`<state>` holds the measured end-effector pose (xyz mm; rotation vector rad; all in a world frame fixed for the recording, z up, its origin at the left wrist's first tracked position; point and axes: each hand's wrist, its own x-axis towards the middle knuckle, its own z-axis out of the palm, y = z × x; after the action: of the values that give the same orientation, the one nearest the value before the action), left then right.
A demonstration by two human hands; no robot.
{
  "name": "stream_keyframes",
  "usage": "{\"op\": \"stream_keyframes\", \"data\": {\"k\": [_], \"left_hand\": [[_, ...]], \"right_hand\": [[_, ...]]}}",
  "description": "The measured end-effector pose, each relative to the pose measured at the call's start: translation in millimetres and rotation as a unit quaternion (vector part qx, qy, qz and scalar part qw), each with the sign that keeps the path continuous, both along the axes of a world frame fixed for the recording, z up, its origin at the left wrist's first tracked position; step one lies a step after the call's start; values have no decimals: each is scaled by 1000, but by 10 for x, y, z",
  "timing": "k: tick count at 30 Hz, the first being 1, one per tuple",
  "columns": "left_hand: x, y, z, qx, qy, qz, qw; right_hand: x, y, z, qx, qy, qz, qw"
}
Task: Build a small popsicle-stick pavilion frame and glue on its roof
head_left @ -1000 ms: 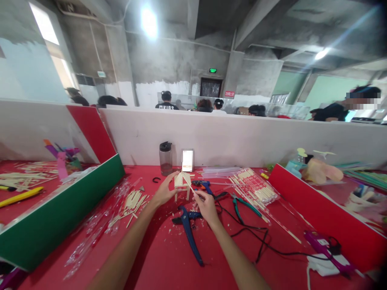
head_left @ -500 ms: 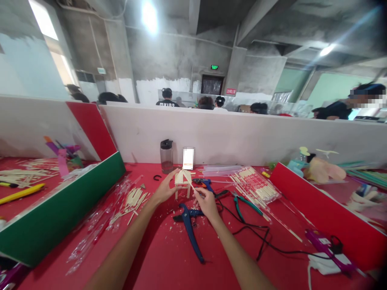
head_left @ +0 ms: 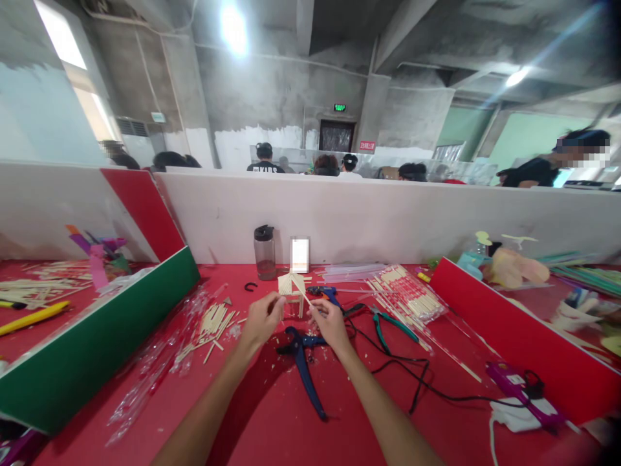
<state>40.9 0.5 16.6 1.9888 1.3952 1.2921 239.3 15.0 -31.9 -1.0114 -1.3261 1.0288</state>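
One thin stick [head_left: 302, 290] is being pinched between thumb and fingers of the right hand [head_left: 326, 320], its far end being angled up across the roof of a small stick structure [head_left: 285, 283]. Structure is being carried upright on its legs by the red surface [head_left: 276, 433], between the hands, just in front of the phone [head_left: 299, 254]. Left hand [head_left: 266, 317] is being held fingers curled, close at structure's left side; can't tell if anything is being gripped. Nearer side is being occupied by a blue cutter [head_left: 305, 372].

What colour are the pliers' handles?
The handles are teal green, clearest in the head view.
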Motion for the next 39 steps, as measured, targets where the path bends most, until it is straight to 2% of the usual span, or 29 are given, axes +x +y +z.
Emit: {"op": "stream_keyframes", "data": {"k": [4,8,15,22,26,30,34,39], "left_hand": [[270,59,-40,-90,-10,-87,992],[434,141,-124,-116,-69,-114,984],[522,178,-188,-137,-160,-102,972],[534,234,-244,-169,-172,-91,966],[539,240,-245,-179,-175,-83,965],[551,233,-210,-201,-180,-66,961],[557,204,-169,-213,-188,-61,957],[555,182,-160,-204,-194,-67,957]], "right_hand": [[9,-4,5,13,-8,-1,1000],[20,-6,13,29,-30,-8,999],[10,-31,27,35,-30,-7,999],[-11,-34,10,27,-26,5,999],[87,-29,69,58,-68,-29,996],[379,15,136,79,-96,-106,987],[716,86,81,80,-180,-181,964],[846,160,-14,67,-351,-183,916]]}}
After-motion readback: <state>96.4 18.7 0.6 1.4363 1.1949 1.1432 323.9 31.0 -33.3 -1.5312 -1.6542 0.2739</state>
